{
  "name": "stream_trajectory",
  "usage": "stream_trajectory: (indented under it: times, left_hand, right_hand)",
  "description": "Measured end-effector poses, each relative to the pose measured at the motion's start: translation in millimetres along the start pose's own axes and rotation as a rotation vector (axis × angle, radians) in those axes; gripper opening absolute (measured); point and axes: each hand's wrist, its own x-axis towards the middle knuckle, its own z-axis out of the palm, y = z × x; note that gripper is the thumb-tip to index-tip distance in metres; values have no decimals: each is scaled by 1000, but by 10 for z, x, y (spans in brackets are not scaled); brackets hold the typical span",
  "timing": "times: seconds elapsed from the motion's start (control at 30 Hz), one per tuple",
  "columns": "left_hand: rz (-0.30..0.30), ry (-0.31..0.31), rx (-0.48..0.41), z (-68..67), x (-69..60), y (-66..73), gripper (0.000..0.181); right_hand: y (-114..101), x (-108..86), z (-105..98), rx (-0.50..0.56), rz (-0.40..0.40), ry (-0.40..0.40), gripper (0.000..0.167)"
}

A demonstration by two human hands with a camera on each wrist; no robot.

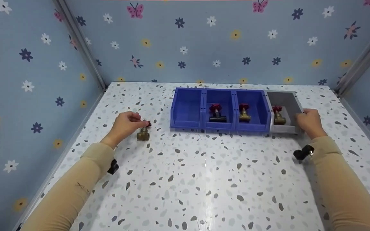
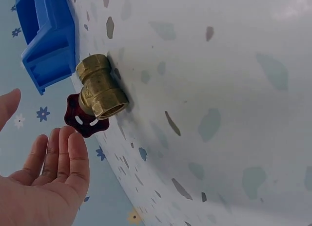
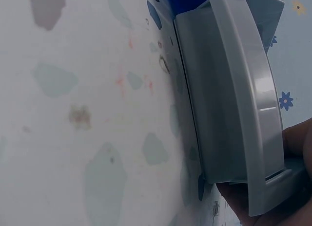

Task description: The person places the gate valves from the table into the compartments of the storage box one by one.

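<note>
A brass valve (image 1: pixel 143 135) with a dark red handwheel lies on the speckled table, left of the bins. My left hand (image 1: pixel 125 125) is at its handwheel. In the left wrist view the fingers of that hand (image 2: pixel 53 179) are extended just beside the wheel, the thumb well apart from them; whether they touch it I cannot tell. On the far side, my right hand (image 1: pixel 312 123) grips the right wall of the grey bin (image 1: pixel 283 129), thumb inside and the other fingers mostly hidden. Inside that bin is another brass valve (image 1: pixel 279 119) with a red handwheel.
Three blue bins (image 1: pixel 186 124) stand in a row against the grey one. The middle blue bin holds a dark valve (image 1: pixel 217 118) with a red wheel, the right one a brass valve (image 1: pixel 244 116). Flower-patterned walls (image 1: pixel 198 41) enclose the table (image 1: pixel 204 179).
</note>
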Motion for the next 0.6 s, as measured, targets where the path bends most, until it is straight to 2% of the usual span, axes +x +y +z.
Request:
stream_trajectory:
  times: [0.27,0.6]
  left_hand:
    - [-32,-15,35,52,-10,-111,56]
    - [-78,-36,83,100,-9,-188,69]
  right_hand:
    - [15,2,10,0,-26,2,56]
    - [14,21,7,3,11,1,55]
